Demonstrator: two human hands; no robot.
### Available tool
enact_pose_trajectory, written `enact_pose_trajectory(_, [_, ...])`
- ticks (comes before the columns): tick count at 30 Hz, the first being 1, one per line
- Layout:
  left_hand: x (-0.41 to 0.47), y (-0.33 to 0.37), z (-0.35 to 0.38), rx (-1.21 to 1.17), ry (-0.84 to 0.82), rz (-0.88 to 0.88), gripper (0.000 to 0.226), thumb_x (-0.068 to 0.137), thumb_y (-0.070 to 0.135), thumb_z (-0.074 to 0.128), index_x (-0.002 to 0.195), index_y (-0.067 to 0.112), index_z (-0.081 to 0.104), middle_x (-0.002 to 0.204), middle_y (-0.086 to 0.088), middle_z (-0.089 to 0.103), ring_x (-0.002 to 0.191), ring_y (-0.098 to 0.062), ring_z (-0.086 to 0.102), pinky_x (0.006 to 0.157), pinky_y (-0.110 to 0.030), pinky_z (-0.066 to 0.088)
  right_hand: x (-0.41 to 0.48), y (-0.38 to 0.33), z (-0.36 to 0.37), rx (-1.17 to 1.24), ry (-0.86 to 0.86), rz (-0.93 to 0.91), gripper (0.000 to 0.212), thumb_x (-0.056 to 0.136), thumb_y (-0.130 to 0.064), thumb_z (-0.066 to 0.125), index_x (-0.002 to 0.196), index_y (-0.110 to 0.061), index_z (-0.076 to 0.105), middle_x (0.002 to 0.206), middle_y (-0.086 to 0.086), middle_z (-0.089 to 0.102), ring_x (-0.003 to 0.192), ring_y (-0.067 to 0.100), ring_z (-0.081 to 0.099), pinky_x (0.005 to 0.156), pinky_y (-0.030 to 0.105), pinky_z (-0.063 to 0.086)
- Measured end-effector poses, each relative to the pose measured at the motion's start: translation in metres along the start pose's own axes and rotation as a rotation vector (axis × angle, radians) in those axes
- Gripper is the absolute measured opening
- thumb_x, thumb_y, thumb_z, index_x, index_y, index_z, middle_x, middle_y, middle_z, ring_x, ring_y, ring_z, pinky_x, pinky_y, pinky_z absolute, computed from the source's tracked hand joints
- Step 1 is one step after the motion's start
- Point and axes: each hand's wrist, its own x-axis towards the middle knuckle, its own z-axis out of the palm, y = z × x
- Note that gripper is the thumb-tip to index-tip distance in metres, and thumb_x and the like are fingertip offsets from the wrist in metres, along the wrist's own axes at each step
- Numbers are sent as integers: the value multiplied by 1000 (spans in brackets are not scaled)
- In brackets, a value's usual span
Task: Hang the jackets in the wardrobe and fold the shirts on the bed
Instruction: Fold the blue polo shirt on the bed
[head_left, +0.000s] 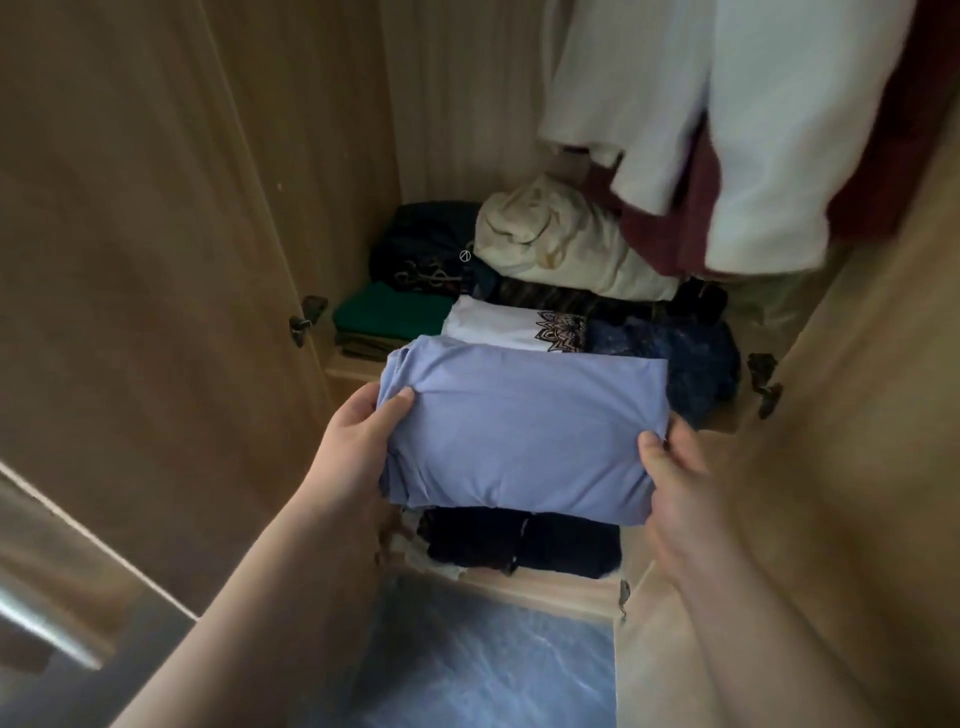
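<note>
A folded light-blue shirt (524, 436) is held in front of the open wardrobe, just above its shelf edge. My left hand (358, 452) grips the shirt's left end, thumb on top and fingers underneath. My right hand (680, 488) grips its right end the same way. Behind the shirt, on the shelf, lies a folded white shirt with a dark pattern (514, 325). White and maroon garments (727, 135) hang at the upper right inside the wardrobe.
The shelf holds a green folded pile (389, 312), dark clothes (421, 249), a cream bundle (561, 244) and a dark blue garment (691, 358). A lower shelf holds dark folded clothes (519, 540). Wooden doors (145, 260) stand open on both sides, with hinges (306, 317).
</note>
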Motion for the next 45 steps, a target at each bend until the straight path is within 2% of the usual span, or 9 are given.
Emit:
enact_pose_trajectory(10, [209,-27,8,29,-108,-58,27,97,34,63,118,18,66,112,0,74,104,-22,71,91,-43,55,173,38,49,-105,137,90,23,104,-21,48,122,-28,61,120,-3,67,110,15,64,96,36,49])
enact_pose_trajectory(15, [321,-25,11,176,-105,-10,8,98,33,61,103,29,67,102,4,73,91,-13,70,77,-31,55,263,50,82,-306,176,20,24,105,-22,47,120,-34,61,114,-13,67,103,5,66,92,33,51])
enact_pose_trajectory(20, [406,-39,36,405,-64,-12,9,96,30,62,93,21,64,90,4,67,82,-11,64,58,-22,43,326,65,92,-698,266,-11,33,104,-29,42,132,-16,53,121,5,63,103,20,59,84,34,46])
enact_pose_trajectory(23, [424,-68,47,597,-104,-109,15,94,31,65,97,18,59,91,1,63,89,-21,63,67,-29,44,335,87,86,-1076,225,101,31,104,-34,38,117,-10,54,109,15,66,89,28,62,76,36,50])
enact_pose_trajectory(27, [420,-87,46,857,-59,-104,35,91,48,62,105,22,45,94,-1,58,84,-25,59,67,-34,43,333,108,77,-1313,212,164,37,101,-32,44,122,-4,56,115,19,63,101,34,61,84,38,50])
enact_pose_trajectory(31, [415,-75,52,1075,-4,282,56,92,44,58,137,14,41,132,-12,52,121,-31,49,94,-43,46,337,100,75,-1382,275,-73,38,99,-24,50,131,-4,55,126,19,56,115,37,50,96,43,43])
enact_pose_trajectory(35, [412,-64,75,1163,-263,615,59,98,44,46,150,18,38,158,-7,34,149,-28,21,122,-45,19,347,95,93,-1366,45,-290,47,100,-23,50,144,-8,48,147,13,48,137,30,41,115,38,30])
enact_pose_trajectory(38, [404,-89,81,1363,-421,488,64,99,58,28,155,27,27,164,-4,23,152,-25,13,124,-46,12,342,117,100,-1552,-141,-228,54,103,-39,36,149,-11,40,152,11,43,141,27,36,118,40,26])
enact_pose_trajectory(45, [397,-116,68,1381,-482,392,65,99,60,21,157,30,21,166,-3,18,153,-25,10,124,-47,8,330,134,99,-1559,-117,-151,60,102,-47,26,150,-13,40,150,8,46,139,26,40,118,41,26])
